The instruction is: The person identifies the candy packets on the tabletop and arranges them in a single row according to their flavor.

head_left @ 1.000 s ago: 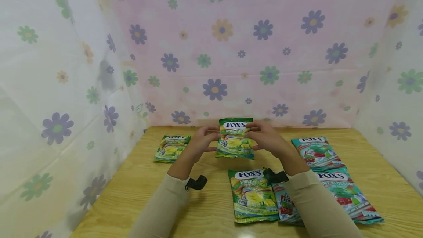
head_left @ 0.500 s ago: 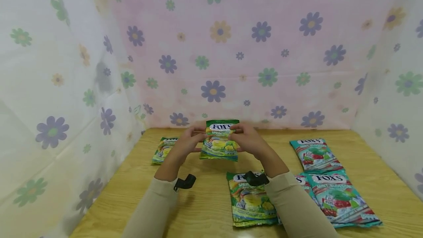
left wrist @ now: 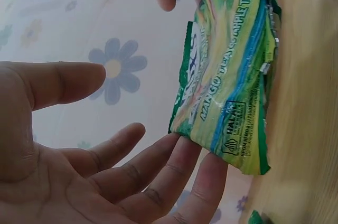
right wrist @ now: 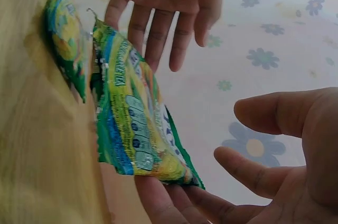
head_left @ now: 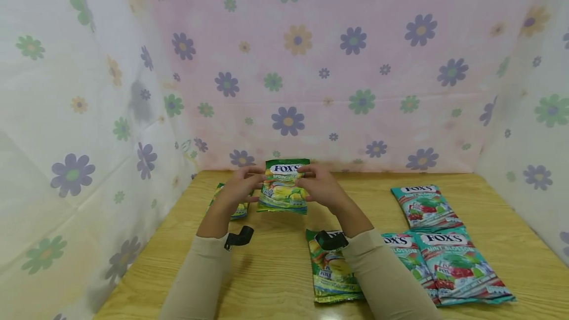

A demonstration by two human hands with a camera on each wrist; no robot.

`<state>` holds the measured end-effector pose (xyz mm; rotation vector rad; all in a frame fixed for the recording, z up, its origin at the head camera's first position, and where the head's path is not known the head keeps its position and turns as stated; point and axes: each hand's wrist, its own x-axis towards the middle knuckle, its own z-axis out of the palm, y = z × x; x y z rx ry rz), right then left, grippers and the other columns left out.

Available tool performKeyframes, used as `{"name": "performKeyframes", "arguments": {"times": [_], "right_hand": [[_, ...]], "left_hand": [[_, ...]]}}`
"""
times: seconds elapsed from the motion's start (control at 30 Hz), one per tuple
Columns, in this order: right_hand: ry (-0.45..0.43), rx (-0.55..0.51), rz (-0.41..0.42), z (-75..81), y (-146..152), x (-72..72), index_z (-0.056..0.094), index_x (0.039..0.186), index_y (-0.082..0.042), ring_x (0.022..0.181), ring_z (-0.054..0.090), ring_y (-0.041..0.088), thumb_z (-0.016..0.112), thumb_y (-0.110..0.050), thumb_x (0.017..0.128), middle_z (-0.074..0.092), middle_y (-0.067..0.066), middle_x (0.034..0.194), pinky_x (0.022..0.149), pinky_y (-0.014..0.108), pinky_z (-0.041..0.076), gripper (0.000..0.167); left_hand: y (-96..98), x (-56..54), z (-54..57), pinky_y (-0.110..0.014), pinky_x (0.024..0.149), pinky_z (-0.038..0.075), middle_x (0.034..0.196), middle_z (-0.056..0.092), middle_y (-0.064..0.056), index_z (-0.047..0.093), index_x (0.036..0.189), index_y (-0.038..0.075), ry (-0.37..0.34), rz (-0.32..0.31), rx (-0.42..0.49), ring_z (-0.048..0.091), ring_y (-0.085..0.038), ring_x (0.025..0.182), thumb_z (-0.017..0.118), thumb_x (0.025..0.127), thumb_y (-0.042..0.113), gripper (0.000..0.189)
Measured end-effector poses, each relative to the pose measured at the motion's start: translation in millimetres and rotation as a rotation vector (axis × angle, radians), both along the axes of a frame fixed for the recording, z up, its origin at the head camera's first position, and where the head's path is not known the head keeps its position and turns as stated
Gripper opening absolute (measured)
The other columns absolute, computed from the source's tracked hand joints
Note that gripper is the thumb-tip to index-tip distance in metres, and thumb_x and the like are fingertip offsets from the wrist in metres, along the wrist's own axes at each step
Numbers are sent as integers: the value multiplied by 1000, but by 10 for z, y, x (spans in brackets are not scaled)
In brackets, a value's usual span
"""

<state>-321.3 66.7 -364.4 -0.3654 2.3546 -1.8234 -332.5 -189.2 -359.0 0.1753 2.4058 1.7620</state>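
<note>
A green and yellow Fox's Spring Tea candy bag point(head_left: 284, 189) is raised over the table between both hands, its front facing the head camera. My left hand point(head_left: 237, 189) supports its left edge with extended fingertips; the thumb stands away from it in the left wrist view. On the opposite edge, my right hand point(head_left: 326, 190) does the same, its fingers under the bag point(right wrist: 132, 113) in the right wrist view and the thumb free. A second Spring Tea bag point(head_left: 240, 212) lies behind the left hand, partly hidden. The right forearm partly covers a third Spring Tea bag point(head_left: 331, 288).
Teal Fox's Mint Blossom bags lie on the right: one farther back point(head_left: 426, 206), one at front right point(head_left: 462, 268), and one point(head_left: 406, 251) partly under the right sleeve. Flowered cloth walls point(head_left: 320, 88) enclose the wooden table point(head_left: 266, 270) at the back and sides.
Both hands have carried the raised Spring Tea bag leftward, close to the Spring Tea bag at left, which the left hand now partly covers. The bags on the table have stayed put.
</note>
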Motion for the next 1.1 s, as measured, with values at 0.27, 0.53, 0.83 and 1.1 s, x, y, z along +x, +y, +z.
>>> {"name": "performKeyframes", "arguments": {"times": [0.27, 0.53, 0.83, 1.1], "right_hand": [[26, -40, -20, -169, -160, 7, 58, 143, -11, 134, 56, 40, 66, -21, 101, 44, 20, 155, 94, 54, 59, 44], [33, -83, 5, -272, -273, -27, 57, 144, -10, 139, 52, 39, 67, -19, 100, 44, 19, 157, 97, 54, 58, 46], [6, -68, -13, -320, -353, -114, 59, 143, -9, 129, 59, 38, 69, -20, 97, 48, 19, 154, 94, 53, 59, 48], [-31, -41, -4, -390, -418, -206, 58, 143, -7, 120, 62, 34, 72, -24, 95, 57, 20, 144, 91, 51, 61, 52]], "left_hand": [[-110, -22, -18, -56, 102, 55, 149, 49, -16, 47, 153, 10, -13, 24, -14, 55, -38, 132, 61, 105, 37, 57], [-205, -54, -40, -58, 105, 52, 151, 49, -14, 47, 152, 11, -32, 79, -38, 55, -38, 132, 62, 104, 37, 56], [-244, -135, -168, -56, 101, 54, 148, 49, -16, 49, 151, 10, -51, 92, -48, 55, -35, 128, 60, 105, 38, 55], [-273, -168, -272, -54, 98, 56, 147, 48, -17, 48, 150, 6, -67, 120, -43, 56, -35, 125, 61, 105, 37, 57]]}}
